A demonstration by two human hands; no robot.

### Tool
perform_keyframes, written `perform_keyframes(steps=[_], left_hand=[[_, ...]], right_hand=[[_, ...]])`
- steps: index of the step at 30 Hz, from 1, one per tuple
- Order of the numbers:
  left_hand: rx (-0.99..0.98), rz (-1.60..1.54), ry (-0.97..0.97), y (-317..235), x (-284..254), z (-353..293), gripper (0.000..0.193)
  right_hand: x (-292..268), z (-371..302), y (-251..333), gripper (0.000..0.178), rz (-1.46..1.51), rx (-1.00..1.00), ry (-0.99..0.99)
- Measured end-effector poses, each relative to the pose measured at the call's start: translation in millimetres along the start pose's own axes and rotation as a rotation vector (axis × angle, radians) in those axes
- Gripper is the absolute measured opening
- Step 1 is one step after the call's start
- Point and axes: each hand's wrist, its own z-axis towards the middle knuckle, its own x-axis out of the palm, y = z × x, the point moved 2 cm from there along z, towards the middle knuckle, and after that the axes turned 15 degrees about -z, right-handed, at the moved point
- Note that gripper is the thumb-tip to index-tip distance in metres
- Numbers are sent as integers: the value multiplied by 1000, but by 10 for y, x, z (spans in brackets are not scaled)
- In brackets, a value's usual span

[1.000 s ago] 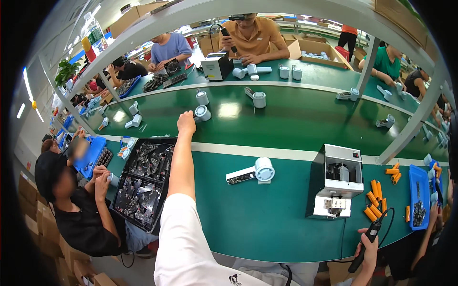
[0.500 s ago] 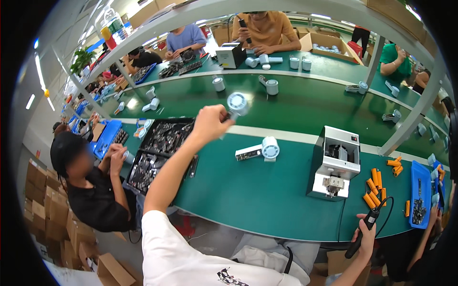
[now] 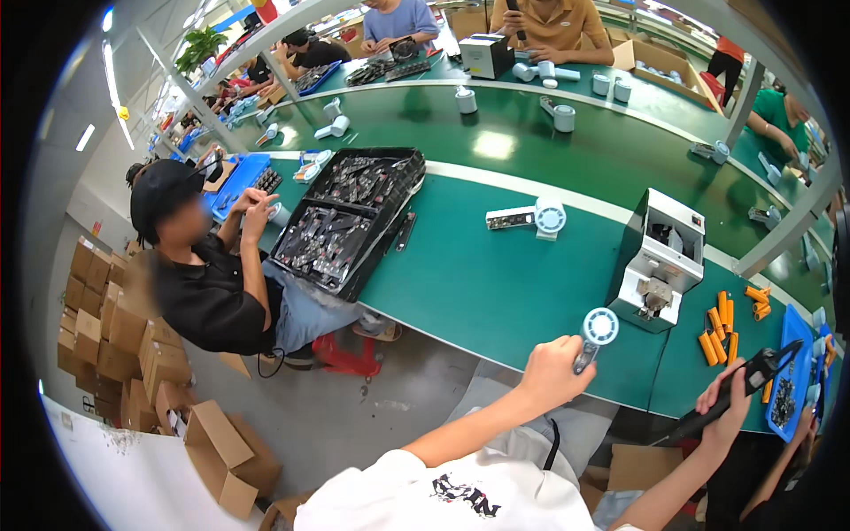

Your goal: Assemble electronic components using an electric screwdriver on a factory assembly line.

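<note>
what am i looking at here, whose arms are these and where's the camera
No robot here, just a person with bare hands. A wide fisheye camera worn on the head looks down, so straight edges bend. The left hand holds a light-blue handheld fan by its handle; the right hand grips a black tool, probably an electric screwdriver. On the green workbench are a second fan, a silver-and-black box-shaped machine, orange battery-like cylinders and, toward the left, a black tray of circuit boards.

A factory assembly hall is recognised: beyond the far edge of the counter (image 3: 469,292), pale-blue devices (image 3: 564,118) are spread along a green strip (image 3: 416,124), and workers (image 3: 567,34) are seen.
</note>
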Motion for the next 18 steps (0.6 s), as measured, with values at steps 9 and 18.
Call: perform_keyframes(steps=[9,18], left_hand=[[184,-86,110,-19,-80,-125,45],[544,154,538,219,-340,-129,73]], right_hand=[[676,91,615,93,1,-421,67],[961,211,752,96,39,-458,82]])
